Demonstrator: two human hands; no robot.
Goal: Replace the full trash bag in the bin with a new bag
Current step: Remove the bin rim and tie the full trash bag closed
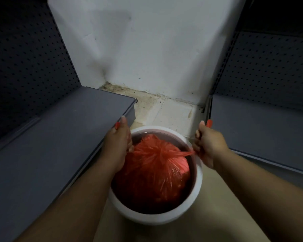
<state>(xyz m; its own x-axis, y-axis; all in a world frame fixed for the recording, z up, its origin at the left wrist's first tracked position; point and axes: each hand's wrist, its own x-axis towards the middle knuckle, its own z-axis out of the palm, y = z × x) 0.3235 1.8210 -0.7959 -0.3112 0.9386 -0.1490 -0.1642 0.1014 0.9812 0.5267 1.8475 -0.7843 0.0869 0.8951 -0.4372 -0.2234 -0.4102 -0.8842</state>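
Head view: a round white bin (pixel 157 213) is standing on the tiled floor (pixel 173 116) between two grey shelves (pixel 42 154); a full red trash bag (pixel 154 173) is sitting inside it, its neck gathered at the top; the left hand (pixel 117 145) and the right hand (pixel 208 145) are each closing their fingers (pixel 198 133) on a red strip of the bag, stretching the strips apart above the rim.

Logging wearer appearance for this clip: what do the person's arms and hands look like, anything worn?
Both forearms are bare to the frame edge, no sleeves visible. The left hand and right hand show no gloves, rings, watch or bracelets. Nails look short and unpainted, though the picture is soft.
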